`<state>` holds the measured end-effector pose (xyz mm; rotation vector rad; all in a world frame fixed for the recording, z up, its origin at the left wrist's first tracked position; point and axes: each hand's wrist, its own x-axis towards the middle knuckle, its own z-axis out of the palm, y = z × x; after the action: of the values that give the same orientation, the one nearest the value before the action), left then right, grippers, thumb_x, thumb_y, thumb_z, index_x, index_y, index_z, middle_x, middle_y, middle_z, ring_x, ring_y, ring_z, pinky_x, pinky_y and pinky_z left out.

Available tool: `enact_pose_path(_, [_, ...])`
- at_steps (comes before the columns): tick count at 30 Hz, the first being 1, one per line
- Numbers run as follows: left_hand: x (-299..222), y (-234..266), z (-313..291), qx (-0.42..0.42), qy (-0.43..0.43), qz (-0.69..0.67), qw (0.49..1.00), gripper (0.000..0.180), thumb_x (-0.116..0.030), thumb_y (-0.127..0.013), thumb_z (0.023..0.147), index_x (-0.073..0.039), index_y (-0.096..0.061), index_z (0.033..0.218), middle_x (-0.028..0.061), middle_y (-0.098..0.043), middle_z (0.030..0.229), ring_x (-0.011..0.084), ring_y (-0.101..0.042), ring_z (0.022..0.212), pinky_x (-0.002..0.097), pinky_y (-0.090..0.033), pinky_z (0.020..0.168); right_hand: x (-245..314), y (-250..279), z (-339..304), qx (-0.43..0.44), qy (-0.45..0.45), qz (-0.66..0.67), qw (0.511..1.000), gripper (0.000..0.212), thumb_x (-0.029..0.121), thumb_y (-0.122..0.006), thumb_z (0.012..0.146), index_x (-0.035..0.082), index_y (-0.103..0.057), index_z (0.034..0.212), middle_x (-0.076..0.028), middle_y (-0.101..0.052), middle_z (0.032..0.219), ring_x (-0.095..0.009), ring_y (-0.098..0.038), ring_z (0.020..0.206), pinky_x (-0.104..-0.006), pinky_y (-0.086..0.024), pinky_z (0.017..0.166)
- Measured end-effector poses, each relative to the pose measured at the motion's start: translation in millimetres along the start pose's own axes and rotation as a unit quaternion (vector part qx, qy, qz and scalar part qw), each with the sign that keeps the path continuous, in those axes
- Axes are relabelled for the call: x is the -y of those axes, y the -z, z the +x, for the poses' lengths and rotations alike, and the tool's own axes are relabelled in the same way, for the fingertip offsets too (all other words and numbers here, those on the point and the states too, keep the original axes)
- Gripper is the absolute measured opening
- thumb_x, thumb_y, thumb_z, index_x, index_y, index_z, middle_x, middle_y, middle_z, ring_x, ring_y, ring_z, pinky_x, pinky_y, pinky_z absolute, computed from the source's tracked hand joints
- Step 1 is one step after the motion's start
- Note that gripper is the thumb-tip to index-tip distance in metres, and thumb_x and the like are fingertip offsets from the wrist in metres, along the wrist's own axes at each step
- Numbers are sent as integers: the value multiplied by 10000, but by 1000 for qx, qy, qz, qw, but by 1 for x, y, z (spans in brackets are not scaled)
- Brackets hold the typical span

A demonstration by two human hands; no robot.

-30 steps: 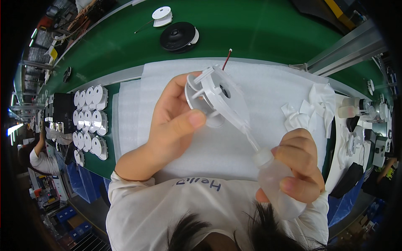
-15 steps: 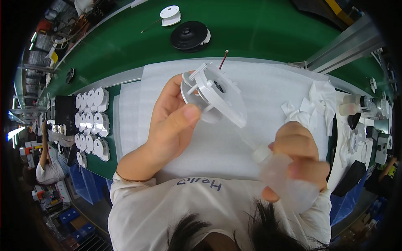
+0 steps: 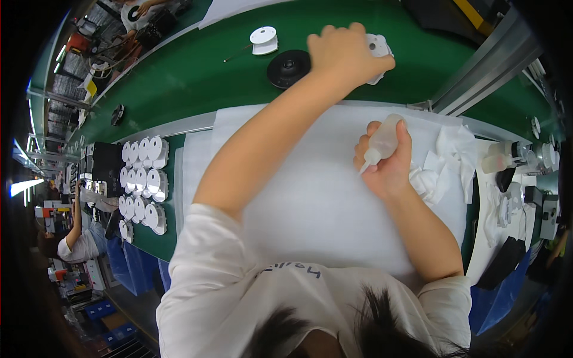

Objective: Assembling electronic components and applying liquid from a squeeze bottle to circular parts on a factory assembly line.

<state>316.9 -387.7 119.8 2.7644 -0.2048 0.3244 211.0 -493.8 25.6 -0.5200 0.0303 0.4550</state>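
Bottle of milky translucent plastic with a narrow nozzle [image 3: 385,138] was in the right hand [image 3: 389,172], whose fingers and thumb were wrapped around it, above the white, soft-looking sheet [image 3: 298,191]. The nozzle pointed down and to the left in the view, and it was apart from the other parts. The left arm was stretched far forward across this sheet, so that the left hand [image 3: 341,55] was over the flat green work surface [image 3: 203,77]. There the thumb of this hand lay across the white plastic housing with small round holes [image 3: 379,43]. I cannot tell whether the left hand was grasping the housing or had released it, because the contact was partly hidden.

Just beside the left wrist was a round black disc with a raised centre [image 3: 287,68], and farther to the left stood a white spool-shaped plastic part [image 3: 264,37]. Crumpled white cloths [image 3: 456,146] lay to the right of the right hand. Beyond the sheet's left edge, rounded white plastic parts [image 3: 158,182] were arranged in rows.
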Motion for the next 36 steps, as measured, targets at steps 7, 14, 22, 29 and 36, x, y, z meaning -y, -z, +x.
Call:
enact_pose_path(7, [-9, -60, 53, 99, 61, 168, 979, 600, -579, -518, 668, -59, -584, 960, 97, -609, 876, 257, -553, 890, 365, -393, 736, 1, 3, 2, 0, 10, -3, 1000, 439, 513, -412, 802, 82, -496, 797, -33, -433, 533, -105, -351, 436, -225, -254, 418])
enact_pose_path(14, [97, -23, 98, 59, 159, 213, 962, 549, -598, -456, 731, -114, -646, 911, 89, -619, 941, 227, -598, 868, 355, -465, 685, 1, 0, 7, 19, 8, 0, 1000, 417, 495, -414, 801, 86, -496, 804, -45, -467, 566, -117, -364, 455, -232, -265, 431])
enact_pose_path(22, [154, -9, 89, 53, 298, 97, 948, 520, -504, -565, 648, -127, -621, 1002, 64, -593, 1038, 220, -566, 962, 320, -456, 752, -4, -5, 4, -13, -3, 38, 999, 424, 490, -438, 791, 71, -492, 815, -42, -459, 569, -125, -376, 468, -229, -280, 441])
enact_pose_path(29, [124, 17, -5, -74, 87, -352, 929, 692, -232, -728, 580, -8, -398, 1145, 155, -511, 1057, 246, -539, 955, 351, -459, 773, 10, -13, -7, 20, 143, -115, 983, 432, 477, -465, 798, 53, -470, 875, -48, -469, 623, -121, -409, 502, -225, -314, 459])
enact_pose_path(36, [96, 30, -144, -175, -276, -320, 889, 535, -60, -667, 634, -19, -417, 1106, 141, -435, 1092, 276, -511, 950, 347, -462, 797, 28, -62, -61, 55, 349, -337, 873, 446, 404, -638, 704, 109, -412, 951, -72, -461, 740, -153, -404, 603, -247, -346, 535])
